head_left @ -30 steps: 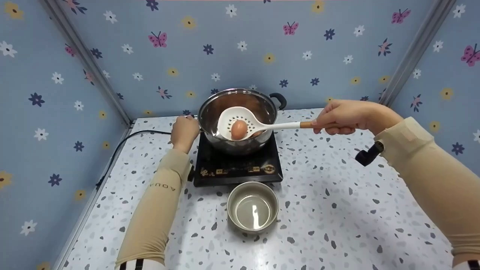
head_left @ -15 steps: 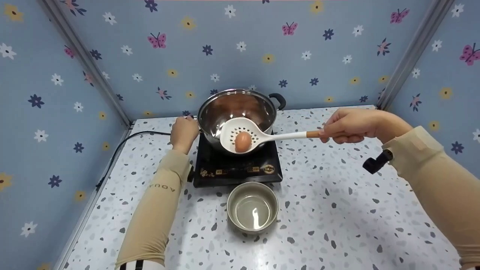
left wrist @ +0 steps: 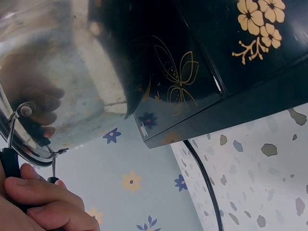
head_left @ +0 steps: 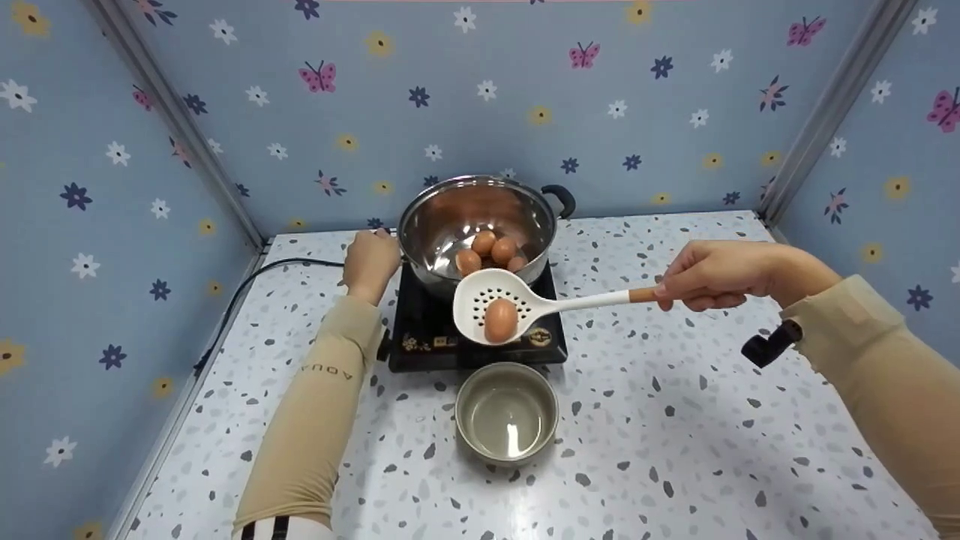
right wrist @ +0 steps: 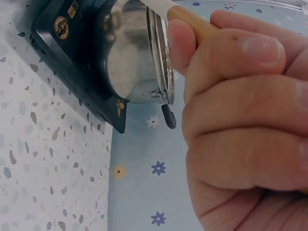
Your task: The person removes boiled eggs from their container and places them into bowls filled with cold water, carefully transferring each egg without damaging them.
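My right hand [head_left: 720, 274] grips the wooden handle end of a white slotted ladle [head_left: 592, 301]. One brown egg [head_left: 500, 320] lies in its perforated bowl, held in the air over the front of the black induction cooker [head_left: 420, 358]. Behind it stands a steel pot [head_left: 426, 247] on the cooker, with several brown eggs [head_left: 484, 241] inside. My left hand [head_left: 369, 262] is at the pot's left side; in the left wrist view its fingers [left wrist: 48, 199] curl round the black pot handle [left wrist: 9, 162]. The right wrist view shows curled fingers [right wrist: 240, 106] around the ladle's wooden handle [right wrist: 195, 21].
A small grey-beige bowl [head_left: 465, 431] stands in front of the cooker on the speckled table [head_left: 675, 450]. A black power cord [head_left: 240, 292] runs along the left side. Flowered blue walls [head_left: 465, 90] close off the back and both sides.
My right hand has moved the ladle with its egg forward out of the pot, toward me and slightly right. Eggs inside the pot now show. The left hand stays in place.
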The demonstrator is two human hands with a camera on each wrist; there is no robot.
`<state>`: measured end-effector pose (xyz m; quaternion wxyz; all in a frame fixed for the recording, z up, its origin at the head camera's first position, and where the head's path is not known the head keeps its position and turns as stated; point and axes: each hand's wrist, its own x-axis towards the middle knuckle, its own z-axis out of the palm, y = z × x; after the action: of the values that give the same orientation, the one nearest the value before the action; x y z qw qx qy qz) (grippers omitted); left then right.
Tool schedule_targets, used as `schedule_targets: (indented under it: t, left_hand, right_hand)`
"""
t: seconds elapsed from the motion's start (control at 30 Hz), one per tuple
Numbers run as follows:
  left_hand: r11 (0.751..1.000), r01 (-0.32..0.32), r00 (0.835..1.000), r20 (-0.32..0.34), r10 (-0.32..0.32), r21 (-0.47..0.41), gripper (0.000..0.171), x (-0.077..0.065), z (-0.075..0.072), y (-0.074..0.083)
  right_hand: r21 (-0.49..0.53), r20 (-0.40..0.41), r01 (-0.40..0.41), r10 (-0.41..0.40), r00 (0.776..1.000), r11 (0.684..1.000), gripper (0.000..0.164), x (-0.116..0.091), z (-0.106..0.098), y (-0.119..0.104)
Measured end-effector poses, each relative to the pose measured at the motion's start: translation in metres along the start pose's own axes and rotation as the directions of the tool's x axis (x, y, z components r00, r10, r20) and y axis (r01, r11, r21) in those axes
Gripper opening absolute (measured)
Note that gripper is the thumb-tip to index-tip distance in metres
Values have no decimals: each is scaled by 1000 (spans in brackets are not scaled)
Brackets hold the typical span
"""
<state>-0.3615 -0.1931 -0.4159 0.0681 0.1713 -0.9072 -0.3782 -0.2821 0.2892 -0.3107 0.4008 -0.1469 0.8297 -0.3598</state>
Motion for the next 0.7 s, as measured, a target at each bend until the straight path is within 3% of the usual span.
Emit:
schedule_targets:
  t: [0.3, 0.7]
  left_hand:
    - [1000, 6, 1000, 18, -6, -12, 58, -4, 2, 0]
    - [1000, 3, 1000, 1, -3, -6, 59, 0, -1, 0]
  right_hand:
    - [11, 57, 15, -16, 998, 1000, 23, 6, 11, 19]
    - [-21, 62, -11, 12, 998, 1000, 24, 15, 30, 33]
